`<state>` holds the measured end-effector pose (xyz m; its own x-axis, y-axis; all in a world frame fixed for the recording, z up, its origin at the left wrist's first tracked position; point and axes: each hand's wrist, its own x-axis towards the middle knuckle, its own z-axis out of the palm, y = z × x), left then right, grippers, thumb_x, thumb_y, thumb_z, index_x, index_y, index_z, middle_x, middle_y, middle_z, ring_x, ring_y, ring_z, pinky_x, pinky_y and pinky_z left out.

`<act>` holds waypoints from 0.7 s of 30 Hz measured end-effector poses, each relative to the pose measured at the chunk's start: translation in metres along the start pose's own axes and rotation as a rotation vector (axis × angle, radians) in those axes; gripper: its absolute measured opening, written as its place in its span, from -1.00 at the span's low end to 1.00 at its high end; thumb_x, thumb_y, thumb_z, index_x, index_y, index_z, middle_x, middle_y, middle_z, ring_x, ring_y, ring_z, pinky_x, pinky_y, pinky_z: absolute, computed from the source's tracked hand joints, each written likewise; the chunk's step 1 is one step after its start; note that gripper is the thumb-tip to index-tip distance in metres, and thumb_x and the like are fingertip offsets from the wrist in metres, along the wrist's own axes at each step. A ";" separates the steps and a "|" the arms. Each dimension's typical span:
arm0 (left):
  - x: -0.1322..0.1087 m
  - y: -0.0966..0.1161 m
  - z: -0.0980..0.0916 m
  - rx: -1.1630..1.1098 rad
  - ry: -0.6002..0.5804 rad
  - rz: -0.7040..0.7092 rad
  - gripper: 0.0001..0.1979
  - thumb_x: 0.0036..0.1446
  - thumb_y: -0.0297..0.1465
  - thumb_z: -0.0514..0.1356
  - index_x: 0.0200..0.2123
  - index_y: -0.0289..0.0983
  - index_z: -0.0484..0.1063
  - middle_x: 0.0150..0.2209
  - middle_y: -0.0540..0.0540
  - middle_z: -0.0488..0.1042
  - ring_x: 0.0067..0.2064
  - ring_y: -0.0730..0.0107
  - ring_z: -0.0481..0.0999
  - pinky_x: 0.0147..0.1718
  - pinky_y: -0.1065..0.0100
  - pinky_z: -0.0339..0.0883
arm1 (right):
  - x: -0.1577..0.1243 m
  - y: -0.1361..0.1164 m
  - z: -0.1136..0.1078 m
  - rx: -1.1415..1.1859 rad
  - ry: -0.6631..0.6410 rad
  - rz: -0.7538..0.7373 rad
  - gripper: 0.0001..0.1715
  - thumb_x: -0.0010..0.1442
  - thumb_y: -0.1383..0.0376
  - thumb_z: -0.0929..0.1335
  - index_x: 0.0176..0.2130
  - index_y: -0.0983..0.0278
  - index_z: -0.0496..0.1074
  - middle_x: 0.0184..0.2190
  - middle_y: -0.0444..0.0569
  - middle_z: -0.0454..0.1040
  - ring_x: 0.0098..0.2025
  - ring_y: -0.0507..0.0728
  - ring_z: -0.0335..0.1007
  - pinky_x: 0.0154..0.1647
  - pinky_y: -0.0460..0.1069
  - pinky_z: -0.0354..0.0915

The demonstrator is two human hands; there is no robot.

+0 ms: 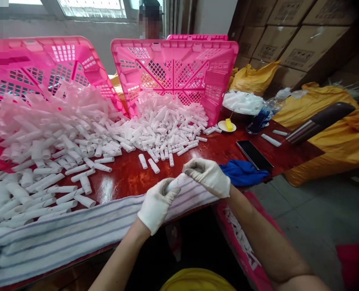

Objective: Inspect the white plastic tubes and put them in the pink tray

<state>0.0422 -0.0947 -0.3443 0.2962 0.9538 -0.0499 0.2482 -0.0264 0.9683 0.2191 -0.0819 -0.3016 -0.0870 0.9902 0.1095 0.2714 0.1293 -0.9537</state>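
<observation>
My left hand (pixel 157 205), in a white glove, is closed round a white plastic tube (pixel 175 183) just above the towel edge. At the tube's upper right end, my right hand (pixel 208 176), gloved too, has its fingers pinched together. Whether a second small part sits in those right fingers is hidden. Below both hands lies a striped towel (pixel 67 226) along the table's front edge. Beyond them, several loose white tubes (pixel 154 166) rest on the red table (pixel 121 171), in front of a large heap of small tubes (pixel 164 125).
Two pink baskets (pixel 175 44) tip toward me behind the heaps; larger tubes (pixel 18 194) cover the left. On the right are a phone (pixel 254 154), blue cloth (pixel 242 173), small plate (pixel 221 126), bottle (pixel 259 119) and dark thermos (pixel 318 121). Another person (pixel 150 20) is behind.
</observation>
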 end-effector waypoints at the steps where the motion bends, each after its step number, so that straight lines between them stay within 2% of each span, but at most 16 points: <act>1: -0.001 -0.002 0.000 0.087 0.033 0.052 -0.70 0.05 -0.26 0.21 -0.17 -0.29 0.41 -0.22 -0.10 0.52 -0.21 0.35 0.50 -0.19 0.37 0.37 | 0.002 0.000 -0.003 -0.070 -0.065 0.012 -0.77 0.06 0.18 0.35 -0.42 0.33 0.39 -0.51 -0.11 0.38 -0.44 0.01 0.26 -0.41 -0.10 0.19; 3: -0.003 -0.005 0.003 0.254 0.142 0.202 -0.73 0.06 -0.30 0.21 -0.18 -0.29 0.42 -0.24 -0.11 0.52 -0.22 0.34 0.51 -0.17 0.35 0.38 | 0.004 0.001 -0.003 -0.131 -0.153 -0.002 -0.75 0.12 0.18 0.28 -0.42 0.32 0.37 -0.54 -0.14 0.33 -0.48 -0.01 0.20 -0.43 -0.10 0.16; 5: -0.003 -0.008 0.010 0.365 0.262 0.358 -0.74 0.08 -0.31 0.20 -0.17 -0.31 0.42 -0.25 -0.14 0.52 -0.24 0.34 0.52 -0.18 0.33 0.39 | 0.005 0.003 0.004 -0.075 -0.124 -0.037 -0.69 0.20 0.15 0.21 -0.40 0.32 0.33 -0.51 -0.14 0.31 -0.47 -0.01 0.18 -0.41 -0.10 0.16; 7: -0.002 -0.010 0.017 0.426 0.335 0.443 -0.75 0.09 -0.32 0.19 -0.16 -0.31 0.41 -0.27 -0.14 0.52 -0.27 0.35 0.52 -0.22 0.36 0.41 | 0.002 0.006 0.013 0.019 -0.058 -0.037 -0.63 0.24 0.09 0.16 -0.35 0.32 0.31 -0.49 -0.12 0.29 -0.46 0.00 0.19 -0.41 -0.09 0.18; 10: -0.001 -0.014 0.021 0.478 0.379 0.487 -0.76 0.10 -0.33 0.20 -0.17 -0.32 0.40 -0.30 -0.12 0.53 -0.31 0.39 0.53 -0.26 0.40 0.42 | -0.005 0.015 0.021 0.139 0.118 0.013 -0.59 0.23 0.00 0.16 -0.30 0.29 0.28 -0.49 -0.13 0.26 -0.51 0.00 0.17 -0.48 -0.09 0.17; 12: 0.001 -0.016 0.020 0.511 0.398 0.530 -0.74 0.10 -0.32 0.20 -0.16 -0.33 0.40 -0.29 -0.13 0.52 -0.30 0.39 0.53 -0.25 0.41 0.41 | -0.011 0.021 0.020 0.210 0.244 0.039 -0.62 0.20 0.00 0.21 -0.33 0.27 0.25 -0.51 -0.16 0.24 -0.53 -0.02 0.15 -0.49 -0.11 0.16; 14: 0.002 -0.018 0.019 0.524 0.406 0.563 -0.74 0.11 -0.32 0.19 -0.15 -0.33 0.39 -0.28 -0.13 0.52 -0.28 0.38 0.52 -0.24 0.41 0.40 | -0.015 0.026 0.020 0.252 0.284 0.076 -0.65 0.14 0.02 0.29 -0.36 0.27 0.26 -0.54 -0.18 0.24 -0.53 -0.03 0.15 -0.48 -0.12 0.16; 16: 0.002 -0.017 0.019 0.498 0.404 0.540 -0.74 0.10 -0.30 0.19 -0.16 -0.32 0.40 -0.29 -0.13 0.52 -0.28 0.37 0.51 -0.24 0.39 0.39 | -0.017 0.028 0.020 0.265 0.266 0.114 -0.65 0.06 0.04 0.36 -0.36 0.28 0.31 -0.56 -0.18 0.25 -0.52 -0.02 0.16 -0.47 -0.11 0.16; 18: 0.001 -0.012 0.019 0.399 0.380 0.432 -0.73 0.09 -0.28 0.20 -0.17 -0.30 0.41 -0.28 -0.12 0.51 -0.27 0.36 0.49 -0.22 0.36 0.37 | -0.017 0.028 0.019 0.258 0.256 0.112 -0.64 0.01 0.05 0.39 -0.37 0.29 0.35 -0.55 -0.15 0.27 -0.51 0.00 0.17 -0.45 -0.08 0.18; 20: -0.001 -0.004 0.016 0.195 0.277 0.223 -0.69 0.06 -0.22 0.21 -0.18 -0.29 0.41 -0.33 -0.10 0.48 -0.33 0.40 0.46 -0.31 0.39 0.35 | -0.016 0.026 0.016 0.229 0.241 0.054 -0.67 0.00 0.08 0.40 -0.38 0.28 0.36 -0.50 -0.11 0.31 -0.45 0.03 0.20 -0.39 -0.05 0.21; 21: -0.002 0.001 0.013 0.048 0.177 0.095 -0.66 0.05 -0.18 0.21 -0.19 -0.30 0.40 -0.38 -0.07 0.45 -0.42 0.45 0.41 -0.42 0.43 0.31 | -0.017 0.024 0.014 0.214 0.219 0.005 -0.70 0.01 0.10 0.41 -0.38 0.27 0.37 -0.46 -0.09 0.33 -0.42 0.05 0.23 -0.36 -0.04 0.22</act>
<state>0.0537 -0.1008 -0.3466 0.1545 0.9840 0.0892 0.2721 -0.1291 0.9536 0.2139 -0.0959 -0.3298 0.1288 0.9818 0.1398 0.0607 0.1329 -0.9893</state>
